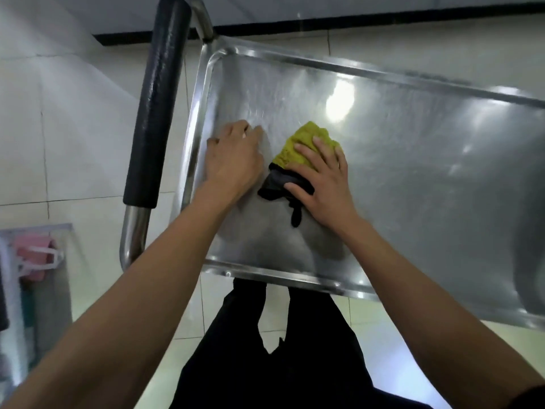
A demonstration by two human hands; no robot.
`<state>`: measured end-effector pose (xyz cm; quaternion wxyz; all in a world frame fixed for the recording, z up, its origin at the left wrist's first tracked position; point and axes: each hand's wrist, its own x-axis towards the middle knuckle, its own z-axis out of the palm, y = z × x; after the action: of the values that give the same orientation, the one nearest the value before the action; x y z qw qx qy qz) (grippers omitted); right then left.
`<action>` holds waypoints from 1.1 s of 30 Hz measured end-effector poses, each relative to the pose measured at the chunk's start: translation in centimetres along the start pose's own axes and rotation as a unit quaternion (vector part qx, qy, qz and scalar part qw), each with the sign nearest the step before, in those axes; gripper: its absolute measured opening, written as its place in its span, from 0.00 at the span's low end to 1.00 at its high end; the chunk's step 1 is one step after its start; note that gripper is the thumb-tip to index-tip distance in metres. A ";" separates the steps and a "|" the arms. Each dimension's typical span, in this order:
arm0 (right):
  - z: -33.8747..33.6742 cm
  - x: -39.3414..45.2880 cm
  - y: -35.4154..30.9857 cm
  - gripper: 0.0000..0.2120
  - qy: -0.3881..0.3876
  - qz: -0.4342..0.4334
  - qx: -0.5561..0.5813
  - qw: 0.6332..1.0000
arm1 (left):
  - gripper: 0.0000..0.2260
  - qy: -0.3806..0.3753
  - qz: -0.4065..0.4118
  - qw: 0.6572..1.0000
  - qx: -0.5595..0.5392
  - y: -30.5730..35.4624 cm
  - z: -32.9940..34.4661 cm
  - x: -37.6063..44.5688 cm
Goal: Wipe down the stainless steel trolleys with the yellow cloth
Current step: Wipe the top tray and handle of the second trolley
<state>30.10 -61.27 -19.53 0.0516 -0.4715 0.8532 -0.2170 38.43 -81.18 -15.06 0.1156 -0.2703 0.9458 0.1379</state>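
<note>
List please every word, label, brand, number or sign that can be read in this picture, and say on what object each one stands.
None: no text can be read.
The trolley, its black handle grip and the yellow cloth carry no visible print or label.
The items in the clear bag at lower left are too blurred to tell.

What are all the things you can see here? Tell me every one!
stainless steel trolley tray: one, silver, centre and right.
black padded trolley handle: one, black, left of tray.
yellow cloth with dark edge: one, yellow and dark grey, on tray under right hand.
white tiled floor: white, below the trolley.
pink item on a rack: one, pink, lower left, blurred.
black trousers: black, bottom centre.
left hand: resting on tray.
right hand: pressing cloth flat.
</note>
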 end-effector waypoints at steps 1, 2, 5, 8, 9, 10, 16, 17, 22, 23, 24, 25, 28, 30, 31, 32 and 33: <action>0.1 -1.5 -0.7 0.17 0.000 -0.001 0.002 1.000 | 0.22 -0.014 0.007 1.000 0.026 0.3 0.2 -0.2; 0.2 -3.1 -1.4 0.17 -0.001 -0.001 0.003 1.000 | 0.23 -0.024 0.011 0.999 0.045 0.6 0.4 -0.4; 0.9 -7.8 -3.9 0.16 -0.003 0.000 -0.003 1.000 | 0.24 -0.023 0.002 0.998 0.055 1.1 1.1 -0.8; 1.7 -12.0 -6.2 0.16 -0.008 -0.002 0.001 1.000 | 0.23 -0.010 0.023 0.999 0.036 1.2 1.6 -0.9; 1.8 -13.2 -6.7 0.16 -0.010 -0.004 0.006 1.000 | 0.23 -0.008 0.052 0.998 0.038 1.5 1.7 -0.9; 1.8 -14.1 -7.1 0.16 -0.011 -0.004 0.010 1.000 | 0.23 -0.007 0.089 0.995 0.046 1.8 1.8 -0.8; 0.9 -14.8 -7.7 0.14 -0.019 0.016 -0.004 1.000 | 0.21 -0.024 0.173 0.984 0.033 5.2 1.7 1.2; 0.7 -14.7 -7.5 0.17 -0.021 0.019 -0.005 1.000 | 0.20 -0.027 0.165 0.985 0.033 5.6 1.7 1.6; 0.1 -13.4 -6.0 0.36 -0.013 0.059 -0.009 0.998 | 0.19 0.015 0.151 0.988 0.023 5.8 2.2 1.8; -0.1 -12.7 -5.4 0.37 -0.013 0.065 -0.011 0.998 | 0.18 0.021 0.150 0.988 0.019 5.8 2.4 1.8; -0.4 -11.9 -4.5 0.36 -0.013 0.067 -0.011 0.998 | 0.18 0.027 0.146 0.989 0.016 5.8 2.5 2.0; -0.8 -10.9 -3.5 0.36 -0.012 0.066 -0.010 0.998 | 0.18 0.032 0.139 0.990 0.013 5.8 2.6 2.2; -2.0 -6.6 0.3 0.33 -0.013 0.059 0.006 0.998 | 0.18 0.047 0.106 0.993 -0.005 6.1 2.4 3.0; -2.8 -3.0 3.0 0.31 -0.012 0.058 0.019 0.998 | 0.17 0.054 0.096 0.994 -0.005 6.0 2.3 3.5; -3.1 -1.1 4.3 0.31 -0.014 0.060 0.024 0.998 | 0.17 0.053 0.095 0.994 -0.006 6.0 2.1 3.8; -3.6 0.7 5.4 0.30 -0.018 0.063 0.026 0.997 | 0.17 0.051 0.096 0.994 -0.010 5.9 2.0 3.8; -4.0 2.7 6.7 0.31 -0.024 0.067 0.027 0.997 | 0.17 0.049 0.093 0.994 -0.019 6.0 1.8 3.9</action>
<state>22.21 -59.15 -18.43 0.0993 -0.4168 0.8751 -0.2251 32.19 -77.60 -16.68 0.0509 -0.1894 0.9686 0.1528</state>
